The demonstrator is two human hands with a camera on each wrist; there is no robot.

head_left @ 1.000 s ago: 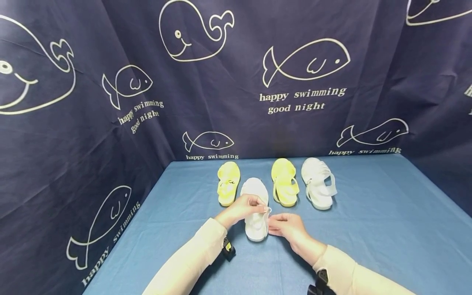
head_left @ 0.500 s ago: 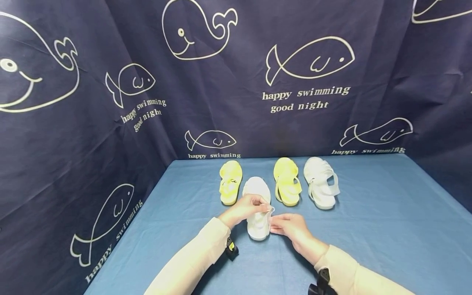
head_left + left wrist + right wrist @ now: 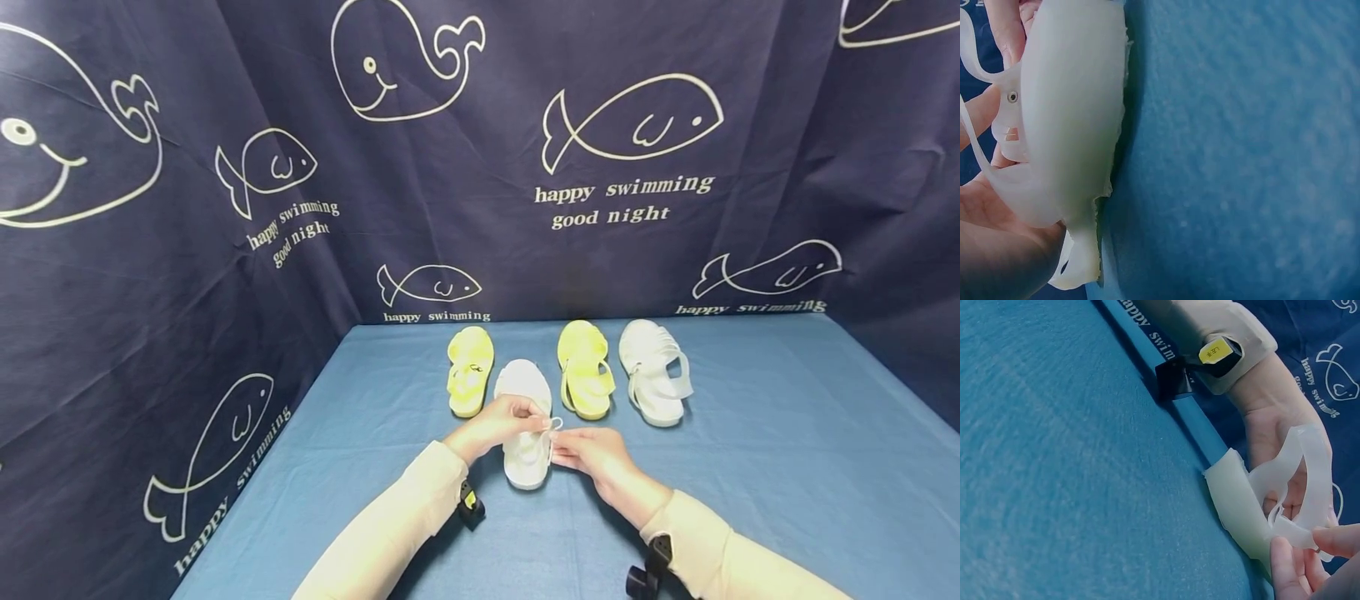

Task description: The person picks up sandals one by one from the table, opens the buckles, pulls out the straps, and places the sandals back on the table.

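Note:
A white strappy sandal (image 3: pixel 525 468) lies toe-away on the blue table, in front of me. My left hand (image 3: pixel 501 427) reaches over its middle and pinches the strap near the right side. My right hand (image 3: pixel 598 460) pinches the strap at that same side, thumb and finger close to the left fingertips. A thin pale strap loop (image 3: pixel 557 423) stands up between the hands. In the left wrist view a small metal rivet (image 3: pixel 1012 97) shows on the strap beside the sole (image 3: pixel 1072 112). The right wrist view shows the heel strap (image 3: pixel 1316 469) arching up. Fingers partly hide the fastening.
Behind stand a yellow sandal (image 3: pixel 470 371) at left, a second yellow sandal (image 3: pixel 585 371) and another white sandal (image 3: pixel 654 375) at right. Blue cloth (image 3: pixel 787 467) covers the table. A dark printed curtain (image 3: pixel 480 192) closes off the back and left.
My right hand has moved slightly up toward the left fingertips and the strap loop. The left hand keeps its hold, and the sandal stays put on the table.

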